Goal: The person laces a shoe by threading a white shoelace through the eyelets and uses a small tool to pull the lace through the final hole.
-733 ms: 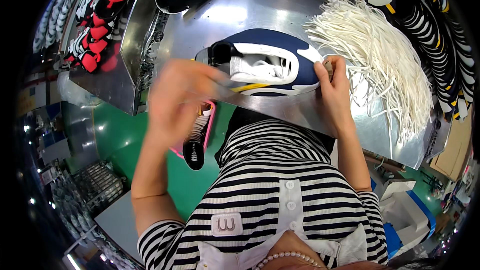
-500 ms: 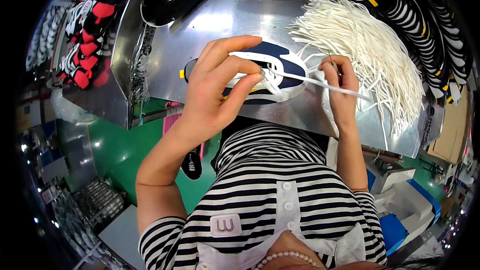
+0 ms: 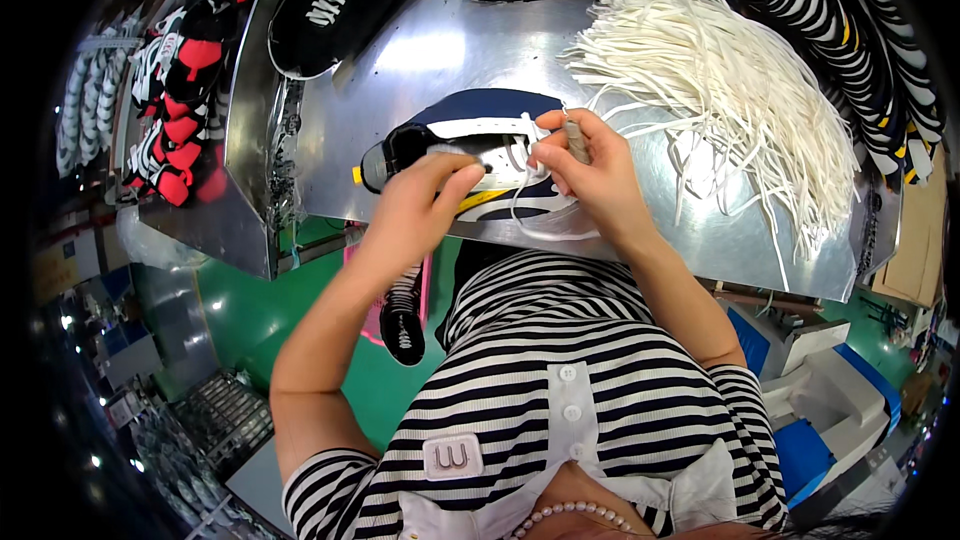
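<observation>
A navy and white sneaker (image 3: 490, 103) with a yellow stripe lies on its sole on the metal table, toe to the right. My left hand (image 3: 425, 202) is at the shoe's opening, thumb and index finger closed on the edge of the lacing flap. In my right hand (image 3: 596, 165) is a small hook tool (image 3: 576, 143) with a beige handle and thin metal end, held above the front eyelets. A white shoelace (image 3: 545, 235) runs from the eyelets and hangs in a slack loop on the near side. Part of the lacing is hidden by my fingers.
A heap of loose white laces (image 3: 720, 100) covers the table's right side. Black shoes (image 3: 335, 5) stand along the far edge, and stacked shoes (image 3: 850, 50) curve around the far right. Red, black and white shoe pieces (image 3: 185, 130) sit at the left, beyond the metal table's edge.
My right hand has come left from beside the laces to the shoe's front. The lace, pulled straight before, now hangs slack. My left hand has moved down and left, to the shoe's opening.
</observation>
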### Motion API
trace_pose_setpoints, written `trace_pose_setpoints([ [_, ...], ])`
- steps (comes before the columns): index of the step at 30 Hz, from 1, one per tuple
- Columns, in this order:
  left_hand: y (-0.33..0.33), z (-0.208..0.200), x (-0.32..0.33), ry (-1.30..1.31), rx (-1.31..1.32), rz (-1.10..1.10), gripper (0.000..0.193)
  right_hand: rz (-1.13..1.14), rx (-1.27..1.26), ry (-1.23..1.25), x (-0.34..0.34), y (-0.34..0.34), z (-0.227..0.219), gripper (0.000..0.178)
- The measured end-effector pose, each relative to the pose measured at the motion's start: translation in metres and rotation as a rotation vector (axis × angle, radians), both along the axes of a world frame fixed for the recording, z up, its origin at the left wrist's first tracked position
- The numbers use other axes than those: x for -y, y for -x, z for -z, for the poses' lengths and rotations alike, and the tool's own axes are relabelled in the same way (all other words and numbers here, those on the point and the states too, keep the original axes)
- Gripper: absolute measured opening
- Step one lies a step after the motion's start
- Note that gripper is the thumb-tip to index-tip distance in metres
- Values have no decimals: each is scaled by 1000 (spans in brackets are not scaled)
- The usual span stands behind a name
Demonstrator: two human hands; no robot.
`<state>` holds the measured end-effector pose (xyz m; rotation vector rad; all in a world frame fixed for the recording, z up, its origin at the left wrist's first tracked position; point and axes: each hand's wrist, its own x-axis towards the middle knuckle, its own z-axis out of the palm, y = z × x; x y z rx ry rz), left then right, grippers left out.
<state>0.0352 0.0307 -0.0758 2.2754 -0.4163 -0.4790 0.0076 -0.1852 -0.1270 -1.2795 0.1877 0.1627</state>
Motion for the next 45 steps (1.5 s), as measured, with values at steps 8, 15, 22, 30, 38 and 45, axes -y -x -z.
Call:
trace_pose_setpoints([
  [8, -22, 20, 29, 290, -682, -452, 43, 32, 94, 415, -12, -5, 14, 36],
  [15, 5, 27, 41, 493, -304, -510, 19, -90, 183, 568, -5, 3, -11, 32],
  [22, 9, 33, 35, 523, -255, -480, 17, -73, 369, 613, 7, 16, -11, 15],
  [30, 7, 22, 33, 486, -372, -431, 15, -325, 395, 931, 16, -2, -29, 9],
  [38, 11, 24, 38, 463, -394, -304, 18, -426, 588, 1190, -4, -14, -18, 12],
  [45, -10, 22, 21, 483, -617, -307, 25, -312, 163, 925, 32, -24, -47, 16],
])
